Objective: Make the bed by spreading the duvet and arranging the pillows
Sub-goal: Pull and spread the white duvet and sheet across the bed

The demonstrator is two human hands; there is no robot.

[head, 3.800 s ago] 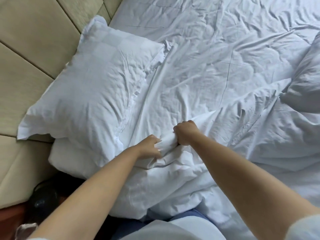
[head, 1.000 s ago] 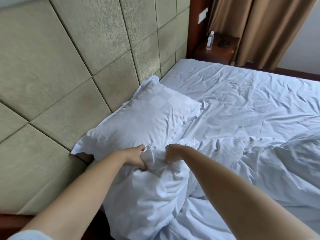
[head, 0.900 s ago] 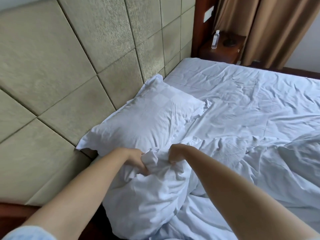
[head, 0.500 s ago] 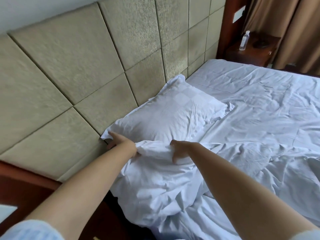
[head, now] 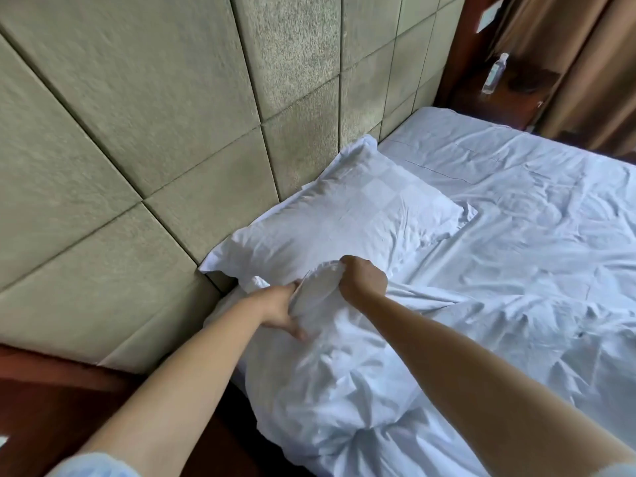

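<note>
Our left hand [head: 280, 313] grip is clamped on the bunched duvet [head: 344, 390] corner, fingers buried in cloth. Our right hand [head: 363, 280] grip fists the same corner, against the pillow [head: 344, 222] by the headboard [head: 172, 132]. We judge this as the duvet-spreading step. Next we part hands and pull the edge flat.

The bed [head: 432, 115] is covered by a creased white sheet [head: 523, 201] and butts against a padded headboard [head: 172, 132] at 10 o'clock. A white pillow [head: 351, 215] lies flat on the sheet at 11 o'clock, touching the headboard. A bunched white duvet [head: 344, 390] is heaped from 6 to 3 o'clock, one corner raised against the pillow's near edge.
</note>
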